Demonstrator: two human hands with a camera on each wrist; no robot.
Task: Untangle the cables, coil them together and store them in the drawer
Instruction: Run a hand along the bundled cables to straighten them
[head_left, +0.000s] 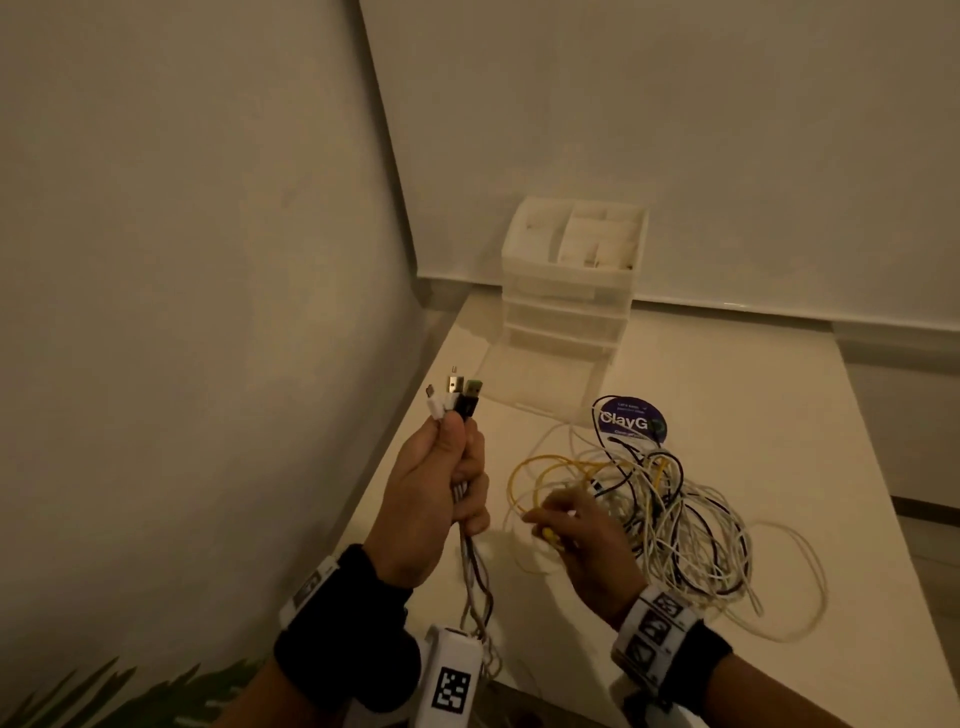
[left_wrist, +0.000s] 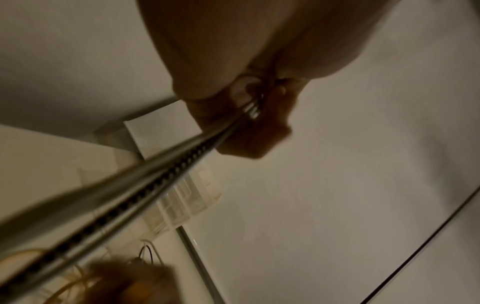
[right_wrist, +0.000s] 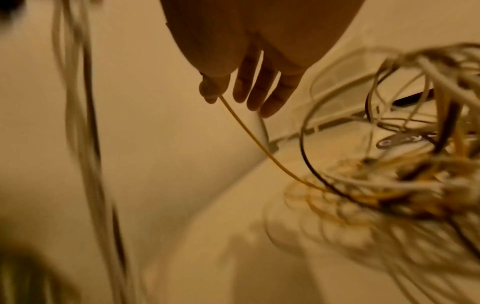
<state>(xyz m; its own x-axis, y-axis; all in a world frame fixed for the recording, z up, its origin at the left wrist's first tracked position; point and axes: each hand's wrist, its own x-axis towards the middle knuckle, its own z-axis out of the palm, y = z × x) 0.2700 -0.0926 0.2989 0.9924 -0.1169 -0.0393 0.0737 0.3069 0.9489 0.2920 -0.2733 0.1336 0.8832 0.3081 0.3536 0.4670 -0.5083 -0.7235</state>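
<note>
My left hand is raised over the table's left edge and grips a bundle of cable ends, white and black USB plugs sticking up above the fist. The gripped cables hang down past my wrist. My right hand pinches the yellow cable between thumb and forefinger, its other fingers straight. That yellow strand runs into the tangled pile of white, black and yellow cables on the table. A small white drawer unit stands at the back, its bottom drawer pulled out.
A round purple sticker or disc lies under the pile's far side. The white table meets walls at the left and back. Green leaves show at the bottom left. Bare tabletop lies right of the pile.
</note>
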